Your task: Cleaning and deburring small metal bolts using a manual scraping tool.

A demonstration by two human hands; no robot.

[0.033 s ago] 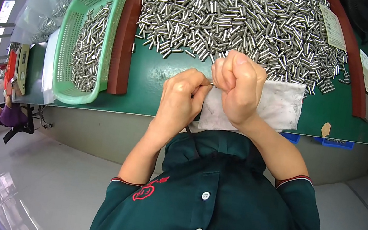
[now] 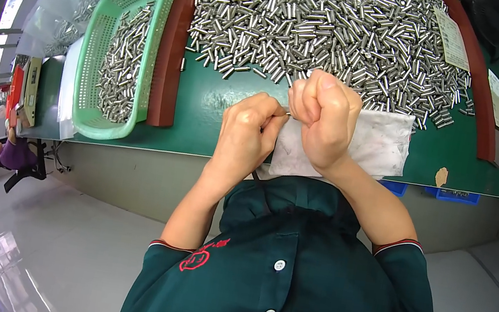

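Over the near edge of the green table [image 2: 206, 100], my left hand [image 2: 246, 128] is closed in a pinch. A small metal pin [image 2: 287, 113] shows at its thumb and fingertip. Close beside it on the right, my right hand [image 2: 328, 119] is curled into a fist, its fingers turned toward the pin. What lies inside that fist is hidden. A stained white cloth [image 2: 382, 141] is spread beneath and to the right of my right hand. Just beyond both hands begins a wide heap of short shiny metal pins [image 2: 321, 30].
Dark red strips [image 2: 167, 71] border the heap on both sides. A green plastic basket [image 2: 89, 78] with more pins stands at the left. Paper sheets [image 2: 451, 38] lie at the right, and blue bins [image 2: 452, 195] sit below the table edge. Another person [image 2: 18, 155] is far left.
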